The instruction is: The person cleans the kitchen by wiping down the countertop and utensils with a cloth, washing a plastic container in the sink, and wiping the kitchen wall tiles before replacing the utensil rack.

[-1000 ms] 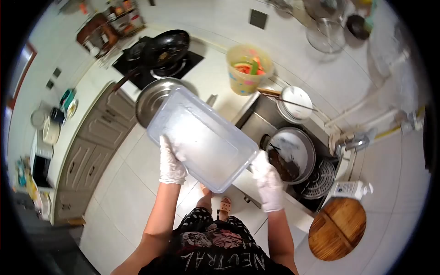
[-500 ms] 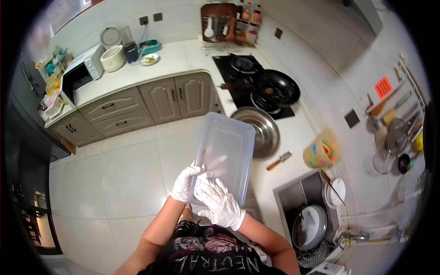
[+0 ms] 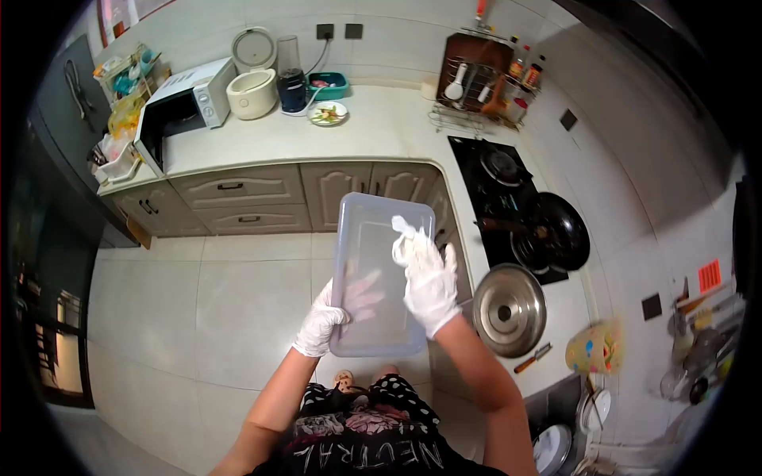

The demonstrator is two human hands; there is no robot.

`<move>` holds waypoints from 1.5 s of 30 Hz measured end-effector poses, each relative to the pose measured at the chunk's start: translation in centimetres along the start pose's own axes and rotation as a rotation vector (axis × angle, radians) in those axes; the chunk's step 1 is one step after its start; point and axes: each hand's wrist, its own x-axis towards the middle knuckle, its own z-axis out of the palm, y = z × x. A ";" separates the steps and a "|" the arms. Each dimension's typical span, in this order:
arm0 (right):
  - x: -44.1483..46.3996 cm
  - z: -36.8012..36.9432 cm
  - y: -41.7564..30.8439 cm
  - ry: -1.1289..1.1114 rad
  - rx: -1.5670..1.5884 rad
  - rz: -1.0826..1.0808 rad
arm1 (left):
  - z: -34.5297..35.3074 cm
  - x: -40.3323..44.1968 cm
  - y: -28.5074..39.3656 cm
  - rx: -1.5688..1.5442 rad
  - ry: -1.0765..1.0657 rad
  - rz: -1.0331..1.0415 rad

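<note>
Support the translucent tray [image 3: 369, 242] evenly: left hand [image 3: 320, 324] pinching its left edge, fingers spread beneath; right hand [image 3: 429, 278] half-curled over it, grip hard to tell.

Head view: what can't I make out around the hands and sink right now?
- Left hand, head view: fingers hazy behind the translucent plastic piece.
- Right hand, head view: fingertips blurred; can't tell whether they hold something white.
- Basin in the sink, head view: cut off by the bottom edge.
</note>
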 end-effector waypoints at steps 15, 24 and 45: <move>18.7 8.1 14.1 0.257 1.522 0.475 | -5.3 23.3 10.6 0.062 0.169 0.290; 35.1 13.6 15.8 0.158 -0.028 -0.221 | -7.6 35.0 15.0 0.050 0.188 0.262; 38.8 40.8 27.5 -0.033 0.363 0.906 | -25.8 59.2 24.4 0.216 0.442 0.223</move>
